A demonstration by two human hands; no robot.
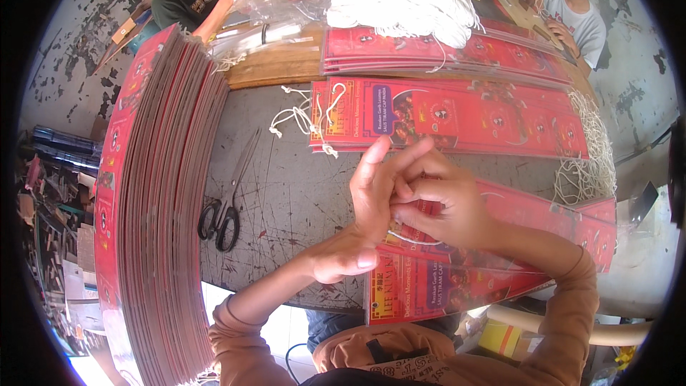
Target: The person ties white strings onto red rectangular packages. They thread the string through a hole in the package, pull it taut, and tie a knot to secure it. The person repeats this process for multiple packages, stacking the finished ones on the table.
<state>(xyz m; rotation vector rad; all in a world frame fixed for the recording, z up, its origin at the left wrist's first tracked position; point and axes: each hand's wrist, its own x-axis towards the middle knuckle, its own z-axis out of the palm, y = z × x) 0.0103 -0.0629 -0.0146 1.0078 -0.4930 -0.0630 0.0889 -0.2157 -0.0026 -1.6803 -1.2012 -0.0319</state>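
Observation:
My left hand (357,218) is held above the near red printed cards, its thumb stretched to the side and its fingers pointing away, apart. Against its palm side, my right hand (450,204) is closed in a pinch. A white cord (418,241) loops out just below the pinching fingertips; the bit inside them is hidden. Under both hands lie long red printed cards (429,289) in clear plastic, overlapping at an angle. Farther off, a pile of similar red cards (464,111) has knotted white cord loops (300,116) at its left end.
Black-handled scissors (223,221) lie on the scratched grey tabletop (275,193). A tall row of stacked red cards (161,193) lines the left side. White cord bundles (404,7) rest on cards at the back, and more cord (589,146) hangs at right. Other people sit across the table.

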